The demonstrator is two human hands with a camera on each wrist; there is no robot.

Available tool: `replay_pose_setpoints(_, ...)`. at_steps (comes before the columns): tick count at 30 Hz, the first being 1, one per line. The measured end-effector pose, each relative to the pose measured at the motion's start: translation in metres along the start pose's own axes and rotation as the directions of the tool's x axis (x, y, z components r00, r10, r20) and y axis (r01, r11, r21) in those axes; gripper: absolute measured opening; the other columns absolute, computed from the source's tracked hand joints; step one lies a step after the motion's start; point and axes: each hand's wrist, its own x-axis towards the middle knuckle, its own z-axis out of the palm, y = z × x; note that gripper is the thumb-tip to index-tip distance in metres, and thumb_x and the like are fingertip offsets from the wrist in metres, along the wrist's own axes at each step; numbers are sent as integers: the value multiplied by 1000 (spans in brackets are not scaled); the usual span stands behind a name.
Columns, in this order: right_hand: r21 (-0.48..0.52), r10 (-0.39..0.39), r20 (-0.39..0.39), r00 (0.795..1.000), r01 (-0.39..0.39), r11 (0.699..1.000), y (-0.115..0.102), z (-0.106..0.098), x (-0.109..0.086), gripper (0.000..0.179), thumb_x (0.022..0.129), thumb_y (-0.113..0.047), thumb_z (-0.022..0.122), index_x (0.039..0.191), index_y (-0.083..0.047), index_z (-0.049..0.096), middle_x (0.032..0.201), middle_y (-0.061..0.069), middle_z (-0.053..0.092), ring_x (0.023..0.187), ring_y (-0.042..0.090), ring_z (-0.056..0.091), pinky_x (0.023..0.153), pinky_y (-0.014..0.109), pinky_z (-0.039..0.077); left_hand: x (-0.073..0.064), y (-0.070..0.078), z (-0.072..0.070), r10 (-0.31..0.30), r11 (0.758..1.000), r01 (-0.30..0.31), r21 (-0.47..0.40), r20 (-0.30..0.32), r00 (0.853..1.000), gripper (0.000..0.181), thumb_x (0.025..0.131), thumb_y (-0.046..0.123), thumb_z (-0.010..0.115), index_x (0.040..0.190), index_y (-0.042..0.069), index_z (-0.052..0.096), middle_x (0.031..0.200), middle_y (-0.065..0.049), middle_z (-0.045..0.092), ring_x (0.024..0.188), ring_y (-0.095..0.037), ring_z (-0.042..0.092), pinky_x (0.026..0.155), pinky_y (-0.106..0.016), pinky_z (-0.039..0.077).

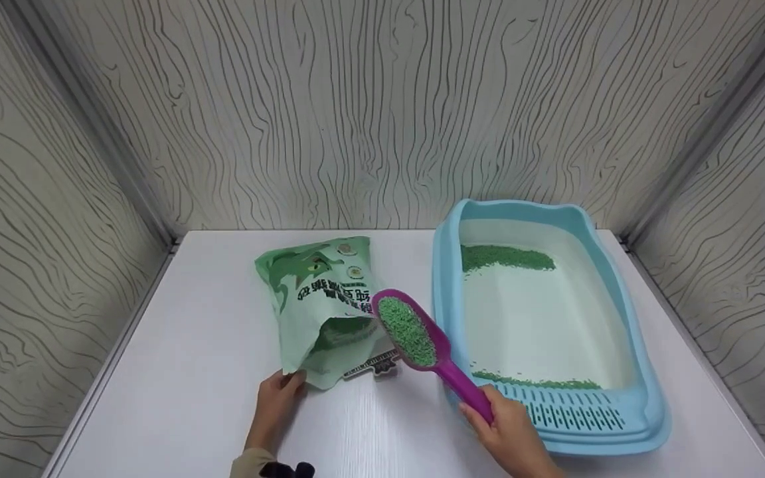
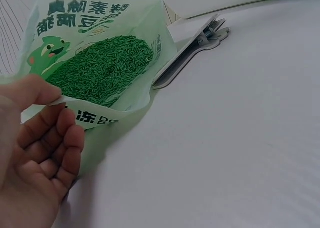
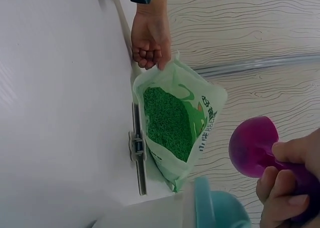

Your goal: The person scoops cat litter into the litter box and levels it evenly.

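Note:
My left hand pinches the rim of a pale green cat litter bag between thumb and fingers. The bag lies with its mouth towards me; green pellets show inside it in the left wrist view. With my right hand I grip the handle of a magenta scoop, its bowl heaped with light green pellets. In the head view the bowl overlaps the bag's right edge, left of the blue litter box. The right wrist view shows the scoop's rounded underside.
Green litter covers part of the box floor at the far end, with a thin strip near the slotted step. A flat sealing clip lies beside the bag. Wood-grain panels enclose the white table.

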Motion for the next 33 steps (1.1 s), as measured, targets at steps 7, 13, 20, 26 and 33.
replay_pose_setpoints(7,5,110,-21,994,-110,994,4,-12,2,22,88,-21,68,96,-2,60,61,-2,45,49,1,35,45,13,31,-1,1,-1,-1,1000,1,-2,2,1000,32,94,21,59,109,-6,66,109,-17,71,86,-3,59,73,-16,49)
replay_pose_setpoints(13,10,163,-26,986,-163,987,6,-19,3,22,89,-20,67,100,-2,60,64,0,52,50,3,41,46,14,35,-1,2,-1,-9,1000,9,9,-2,1000,33,93,23,60,108,-5,67,107,-15,72,86,-4,59,73,-17,48)
replay_pose_setpoints(20,-14,208,-46,977,-209,978,9,-26,6,22,88,-20,68,99,-2,60,63,-1,50,51,5,41,47,16,35,0,1,-1,-3,1000,3,22,-11,1000,32,92,22,60,109,-5,67,108,-16,72,87,-5,59,74,-18,49)
replay_pose_setpoints(26,-20,213,-72,974,-215,977,13,-32,8,22,87,-19,69,95,-3,58,60,-1,46,50,5,40,47,15,35,-1,2,0,10,1000,-10,13,2,1000,31,93,18,59,111,-7,65,109,-19,71,85,-7,60,71,-18,49)
replay_pose_setpoints(33,-34,263,-58,963,-265,964,19,-39,10,26,88,-21,68,101,-1,59,62,1,50,52,8,43,48,15,37,-1,0,0,4,999,-4,33,-17,1000,33,92,21,60,112,-5,66,109,-17,71,85,-7,60,73,-19,48)
